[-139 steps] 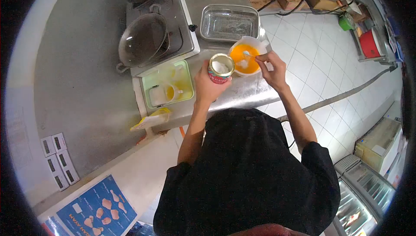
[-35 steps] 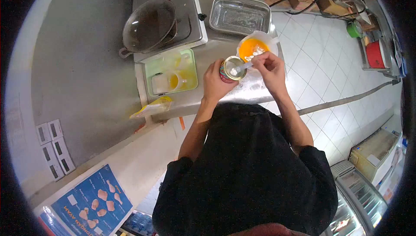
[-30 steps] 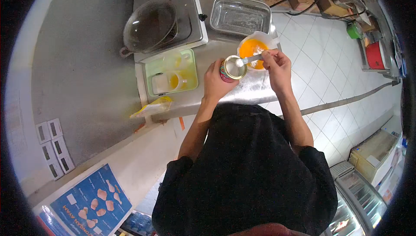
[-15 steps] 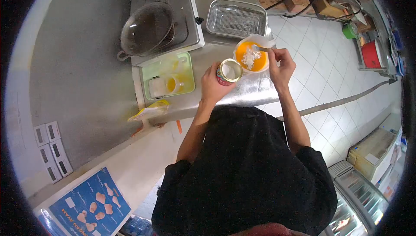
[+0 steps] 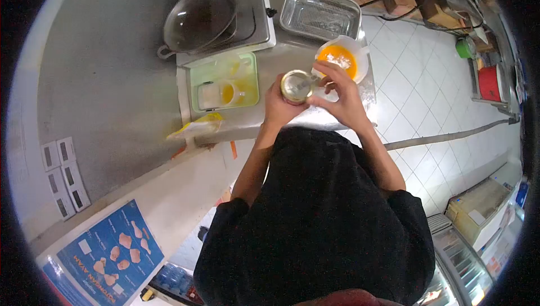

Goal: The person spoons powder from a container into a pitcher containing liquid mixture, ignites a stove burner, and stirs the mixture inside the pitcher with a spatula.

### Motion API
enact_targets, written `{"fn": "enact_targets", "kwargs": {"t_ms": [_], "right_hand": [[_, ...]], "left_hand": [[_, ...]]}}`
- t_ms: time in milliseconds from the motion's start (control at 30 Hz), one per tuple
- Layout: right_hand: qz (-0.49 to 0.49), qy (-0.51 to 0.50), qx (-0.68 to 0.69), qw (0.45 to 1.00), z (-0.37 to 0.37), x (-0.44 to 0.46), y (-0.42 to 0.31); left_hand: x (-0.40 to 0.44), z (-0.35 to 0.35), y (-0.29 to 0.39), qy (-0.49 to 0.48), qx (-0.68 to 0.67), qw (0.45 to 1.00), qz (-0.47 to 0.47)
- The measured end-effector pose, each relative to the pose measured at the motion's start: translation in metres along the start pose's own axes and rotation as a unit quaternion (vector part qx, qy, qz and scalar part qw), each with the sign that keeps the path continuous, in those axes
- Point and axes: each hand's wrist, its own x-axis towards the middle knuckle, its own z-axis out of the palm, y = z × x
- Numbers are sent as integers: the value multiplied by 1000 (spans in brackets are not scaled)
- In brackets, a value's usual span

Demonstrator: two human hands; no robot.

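My left hand [image 5: 278, 105] is wrapped round an open tin [image 5: 296, 86], whose inside looks pale and whose label is mostly hidden. My right hand [image 5: 341, 99] is just right of the tin, fingers bent near its rim; the spoon it held earlier is hard to make out, a greyish part of it perhaps showing at the tin's edge. Behind my right hand stands a white jug [image 5: 361, 62] with orange liquid [image 5: 340, 57] and white powder floating on it. A light green tray [image 5: 254, 82] to the left holds a cup with yellow contents and a whitish container.
A wok [image 5: 199, 20] sits on the stove at the upper left. Behind the jug is a metal basket tray [image 5: 319, 14]. A yellow packet [image 5: 198, 126] lies at the counter's front edge. Tiled floor and a hose [image 5: 450, 136] are to the right.
My right hand has moved from over the jug to the tin. The spoon, seen earlier at the orange liquid, is now mostly hidden. The counter and things on it have shifted slightly in view.
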Motion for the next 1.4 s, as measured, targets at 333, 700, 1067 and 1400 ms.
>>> {"fn": "enact_targets", "kwargs": {"t_ms": [333, 700, 1067, 1400], "right_hand": [[-180, -309, -271, 894, 95, 3, 126], [-120, -379, -469, 789, 148, 10, 193], [-6, -195, -29, 980, 115, 26, 65], [-269, -183, -346, 880, 106, 14, -8]], "left_hand": [[-71, -68, -63, 145, 90, 983, -74], [-94, -88, -61, 187, 72, 975, -91], [-78, -92, -50, 145, 46, 981, -120], [-46, -58, -39, -12, -24, 999, -22]]}}
